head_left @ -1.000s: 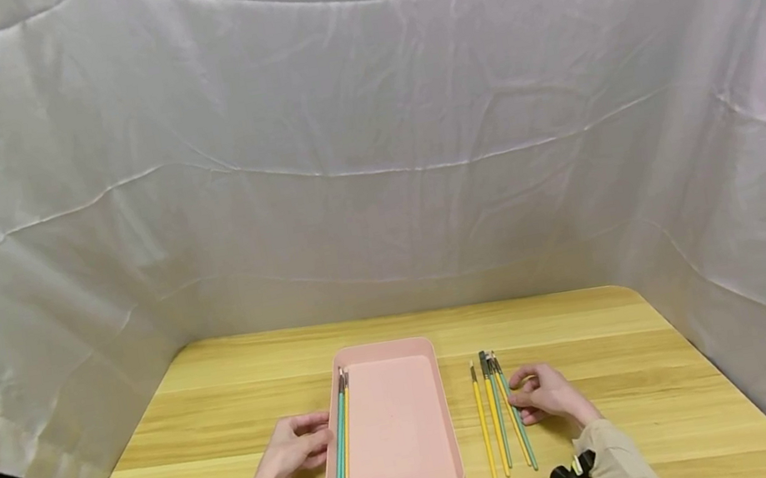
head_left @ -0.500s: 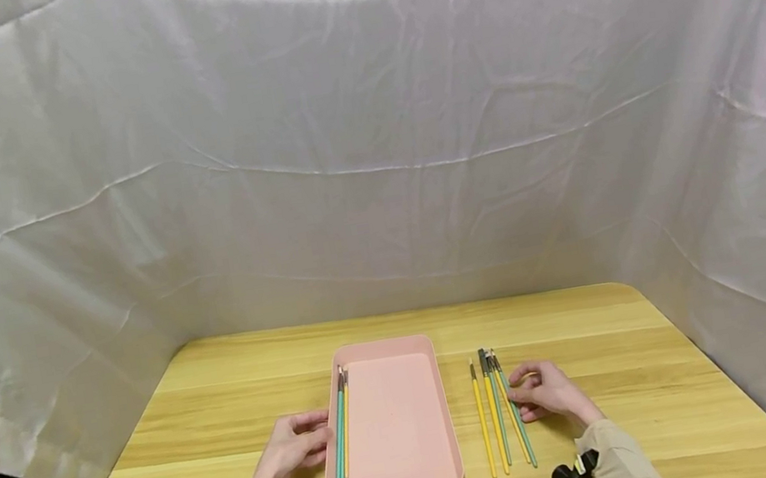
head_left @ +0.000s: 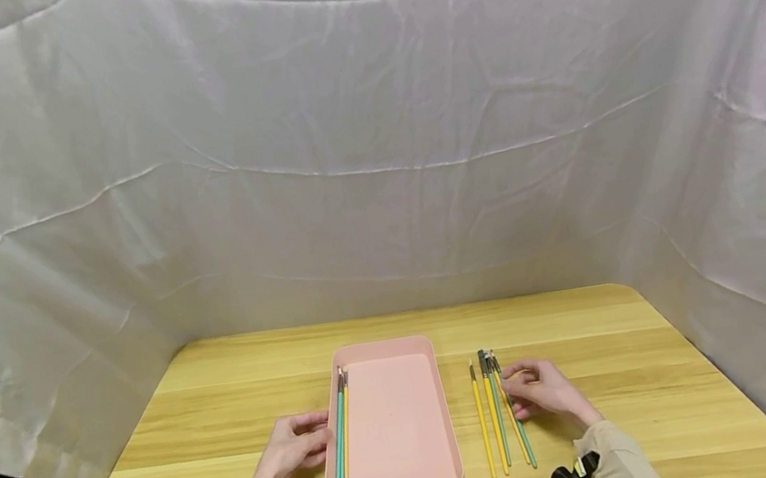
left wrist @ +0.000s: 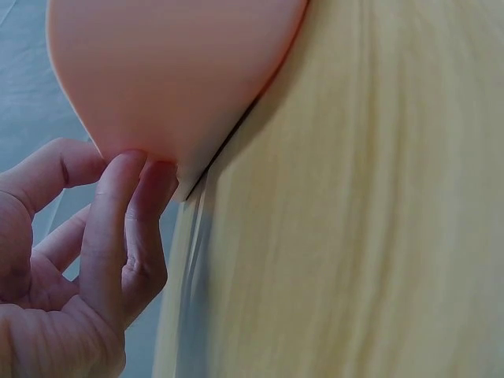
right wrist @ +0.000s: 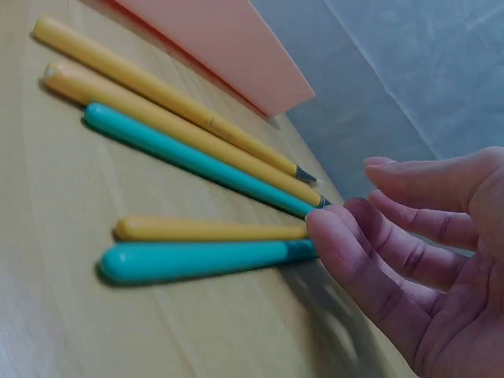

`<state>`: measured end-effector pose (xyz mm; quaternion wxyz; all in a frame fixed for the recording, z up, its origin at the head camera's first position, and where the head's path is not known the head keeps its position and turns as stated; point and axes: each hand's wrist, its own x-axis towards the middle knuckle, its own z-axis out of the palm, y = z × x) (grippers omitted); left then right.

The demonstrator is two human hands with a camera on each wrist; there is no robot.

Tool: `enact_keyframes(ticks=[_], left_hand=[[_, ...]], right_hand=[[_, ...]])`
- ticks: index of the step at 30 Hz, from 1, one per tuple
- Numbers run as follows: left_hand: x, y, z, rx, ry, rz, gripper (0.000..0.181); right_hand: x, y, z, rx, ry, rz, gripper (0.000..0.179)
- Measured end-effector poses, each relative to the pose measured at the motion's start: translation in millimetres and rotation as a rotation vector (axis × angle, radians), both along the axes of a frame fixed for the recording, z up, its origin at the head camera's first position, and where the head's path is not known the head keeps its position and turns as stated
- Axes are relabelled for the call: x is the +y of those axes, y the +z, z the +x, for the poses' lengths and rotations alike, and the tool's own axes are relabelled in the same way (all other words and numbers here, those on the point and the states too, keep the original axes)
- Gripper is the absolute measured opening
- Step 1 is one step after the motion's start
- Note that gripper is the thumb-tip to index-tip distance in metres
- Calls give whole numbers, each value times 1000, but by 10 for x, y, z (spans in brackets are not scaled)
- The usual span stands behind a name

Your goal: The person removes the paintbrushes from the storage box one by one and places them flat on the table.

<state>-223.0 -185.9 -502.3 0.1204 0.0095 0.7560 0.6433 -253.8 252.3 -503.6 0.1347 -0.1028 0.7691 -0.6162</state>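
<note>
A pink tray (head_left: 400,431) lies on the table, with two teal paintbrushes (head_left: 340,459) and a yellow one (head_left: 347,443) along its left side. My left hand (head_left: 292,447) touches the tray's outer left wall with its fingertips, as the left wrist view also shows. Right of the tray lie several yellow and teal paintbrushes, bristles away from me. Over the rightmost teal paintbrush (right wrist: 189,261) is my right hand (head_left: 546,393), fingers loosely bent with a gap between them. In the right wrist view, a fingertip hides that brush's far part and overlaps the yellow paintbrush (right wrist: 209,230) beside it.
The wooden table (head_left: 595,322) has a pale grey cloth (head_left: 379,214) hanging behind it and along both sides. The leftmost loose yellow paintbrush (head_left: 484,429) lies a short way from the tray's right wall. Small black devices sit on both sleeves.
My right hand has shifted slightly left, its fingertips now further over the rightmost teal paintbrush. My left hand and the tray stay where they were.
</note>
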Motion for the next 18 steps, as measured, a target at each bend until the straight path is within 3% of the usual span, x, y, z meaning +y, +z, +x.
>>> enact_keyframes(ticks=[18], left_hand=[[3,1,-3,3,4,6,51]], right_hand=[[-349,169,68,72,-22,-62,41]])
